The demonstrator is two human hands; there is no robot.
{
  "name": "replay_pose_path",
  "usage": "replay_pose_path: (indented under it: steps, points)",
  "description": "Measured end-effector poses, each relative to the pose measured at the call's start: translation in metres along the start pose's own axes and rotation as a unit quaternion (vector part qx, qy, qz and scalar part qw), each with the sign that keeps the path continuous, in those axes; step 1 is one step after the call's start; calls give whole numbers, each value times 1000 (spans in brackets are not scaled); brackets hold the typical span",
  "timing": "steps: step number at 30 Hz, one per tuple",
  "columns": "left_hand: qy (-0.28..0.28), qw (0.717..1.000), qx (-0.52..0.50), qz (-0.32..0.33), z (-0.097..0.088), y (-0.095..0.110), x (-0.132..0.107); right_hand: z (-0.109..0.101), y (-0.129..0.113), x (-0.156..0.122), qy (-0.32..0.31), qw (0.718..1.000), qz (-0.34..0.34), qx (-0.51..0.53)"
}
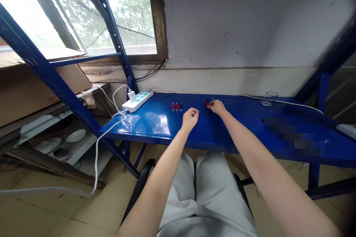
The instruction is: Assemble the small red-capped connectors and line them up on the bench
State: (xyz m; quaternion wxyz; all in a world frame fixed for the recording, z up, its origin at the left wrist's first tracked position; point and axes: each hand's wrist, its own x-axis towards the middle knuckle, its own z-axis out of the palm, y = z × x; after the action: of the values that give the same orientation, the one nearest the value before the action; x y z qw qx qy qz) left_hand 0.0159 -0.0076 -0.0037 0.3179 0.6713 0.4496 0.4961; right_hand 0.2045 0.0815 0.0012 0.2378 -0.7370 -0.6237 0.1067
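Red cylinders [177, 107] on glossy blue tabletop [150, 122].

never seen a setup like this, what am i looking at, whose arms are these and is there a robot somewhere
No robot shows here, just a person's two bare arms. The one picture comes from a camera worn on that person's head, looking forward and down, so the arms reach away from you.

They sit at a blue table. On it, from left to right, are a white power strip, a row of two red tubes and one black tube, some small clear pieces and a clear cup.

The right hand has its fingers at a small red and black item. The left hand is curled above the table; whether it holds anything is too small to tell.
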Motion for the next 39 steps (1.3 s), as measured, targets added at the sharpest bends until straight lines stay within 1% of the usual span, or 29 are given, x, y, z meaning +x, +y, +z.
replay_pose_path:
  steps: [5,9,13,21,26,33,35,39]
  points:
    - [-13,1000,9,-1,0,-2,1,-5,12,6,-36,999,18,33]
    - [-13,1000,15,-3,1,-3,2,-4,16,5,-27,999,12,35]
    - [-14,1000,17,-2,1,-4,2,-2,15,2,1,1000,13,18]
    - [-16,1000,22,2,2,-6,2,0,11,-4,30,999,41,14]
    - [-15,1000,25,4,1,-5,2,-2,8,-7,22,999,41,10]
    - [-14,999,30,5,2,-5,2,-7,6,-12,-6,998,50,32]
    - [-12,999,32,5,2,-5,2,-5,7,-17,3,999,42,30]
    - [-16,999,35,9,1,-5,2,1,8,-33,54,998,20,32]
